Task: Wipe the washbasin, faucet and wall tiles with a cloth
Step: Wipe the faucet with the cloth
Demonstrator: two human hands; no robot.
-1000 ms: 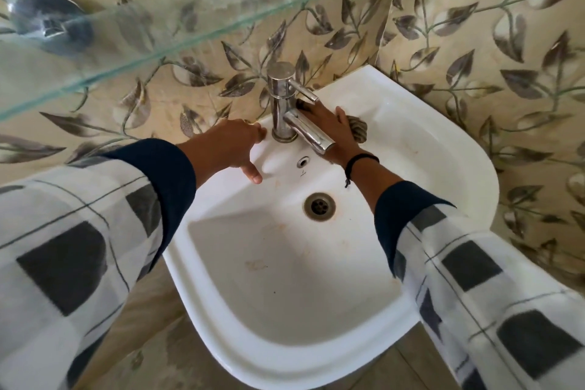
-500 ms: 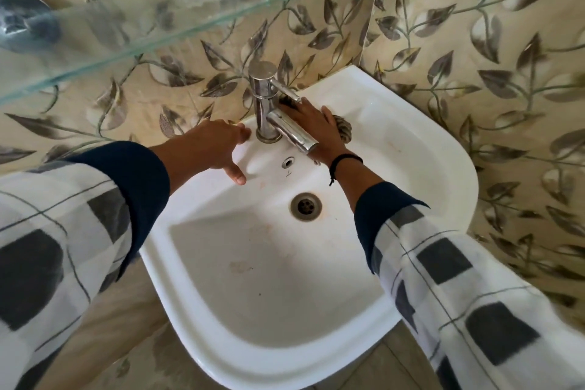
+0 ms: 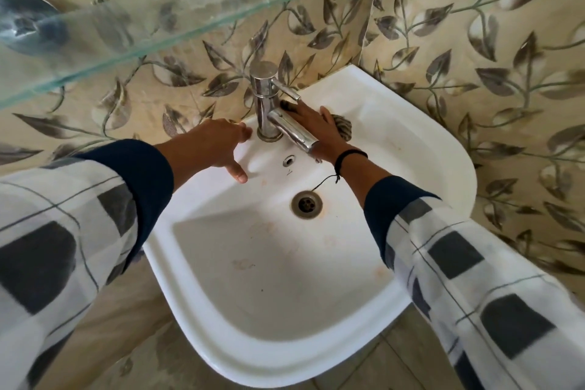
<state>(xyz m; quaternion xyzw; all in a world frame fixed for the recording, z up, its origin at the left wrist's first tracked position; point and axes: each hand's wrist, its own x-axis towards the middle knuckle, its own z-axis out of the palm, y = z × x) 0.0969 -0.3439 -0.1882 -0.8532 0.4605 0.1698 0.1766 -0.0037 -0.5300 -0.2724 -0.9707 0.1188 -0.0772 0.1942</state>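
Your right hand [image 3: 313,125] presses the cloth [image 3: 344,130] flat on the far washbasin [image 3: 411,136] ledge, right of the faucet [image 3: 267,98]; your left hand [image 3: 212,146] rests spread. Likely soft and limp: bunch it under your palm.

The single head view looks steeply down, close over the washbasin [image 3: 285,342] in a tiled corner.

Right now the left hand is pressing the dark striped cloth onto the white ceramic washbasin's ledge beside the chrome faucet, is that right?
Not quite. It is the right hand that presses the dark striped cloth onto the white ceramic washbasin's ledge beside the chrome faucet. The left hand rests on the ledge on the faucet's other side and holds nothing. The head view shows this.
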